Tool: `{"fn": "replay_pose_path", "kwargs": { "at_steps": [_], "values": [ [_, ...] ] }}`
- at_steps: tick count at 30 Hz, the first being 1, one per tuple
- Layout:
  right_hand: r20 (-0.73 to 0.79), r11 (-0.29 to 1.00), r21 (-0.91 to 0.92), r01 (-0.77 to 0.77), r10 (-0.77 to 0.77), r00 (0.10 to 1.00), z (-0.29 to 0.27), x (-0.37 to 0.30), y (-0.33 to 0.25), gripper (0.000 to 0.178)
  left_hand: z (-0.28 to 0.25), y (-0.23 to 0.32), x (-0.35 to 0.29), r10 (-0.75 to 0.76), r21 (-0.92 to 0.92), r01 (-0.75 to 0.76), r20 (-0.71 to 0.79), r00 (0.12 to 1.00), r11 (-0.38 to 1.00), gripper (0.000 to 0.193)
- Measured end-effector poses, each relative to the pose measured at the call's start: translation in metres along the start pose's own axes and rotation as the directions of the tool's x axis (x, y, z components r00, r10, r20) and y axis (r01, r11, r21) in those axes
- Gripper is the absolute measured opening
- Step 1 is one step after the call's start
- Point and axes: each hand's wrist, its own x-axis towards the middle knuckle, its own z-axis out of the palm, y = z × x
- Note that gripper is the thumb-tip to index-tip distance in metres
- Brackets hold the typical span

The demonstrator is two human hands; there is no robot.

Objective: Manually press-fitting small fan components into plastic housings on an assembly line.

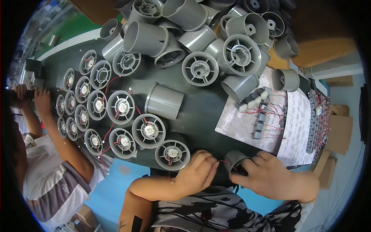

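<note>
Near the table's front edge, my right hand (266,174) is wrapped round a grey plastic cup-shaped housing (234,157), whose open end faces left. A thin red wire (223,161) runs out of it to my left hand (196,172), whose fingertips pinch the wire's end. What lies inside the held housing is hidden. Just left of my left hand stands a spoked grey housing (172,154) with a white centre piece and a red wire. A plain grey housing (164,101) lies on its side farther back.
Rows of wired spoked housings (122,107) stand at the left. Many grey housings (185,15) are heaped at the back. Small motors with wires (259,126) lie on a pale sheet (235,123) at the right. A co-worker's arm (73,154) reaches in from the left.
</note>
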Motion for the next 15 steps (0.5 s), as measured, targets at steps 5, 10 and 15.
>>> {"fn": "replay_pose_path", "kwargs": {
  "at_steps": [5, 10, 15],
  "values": [
    [-0.013, 0.978, 0.210, 0.018, -0.016, 1.000, -0.002, -0.010, 0.006, 0.018, 0.000, -0.002, -0.002, 0.002, 0.008, -0.002, -0.011, 1.000, 1.000, 0.017],
    [-0.251, 0.954, 0.257, -0.157, 0.223, 0.942, 0.008, -0.004, 0.004, 0.025, 0.001, -0.004, -0.005, 0.028, 0.085, -0.032, 0.047, 0.998, 0.996, 0.016],
    [-0.410, 0.907, -0.310, -0.283, 0.141, 0.901, 0.008, -0.009, -0.010, 0.034, -0.002, -0.007, -0.009, 0.059, 0.057, -0.063, 0.060, 0.996, 0.996, 0.019]
  ]
}}
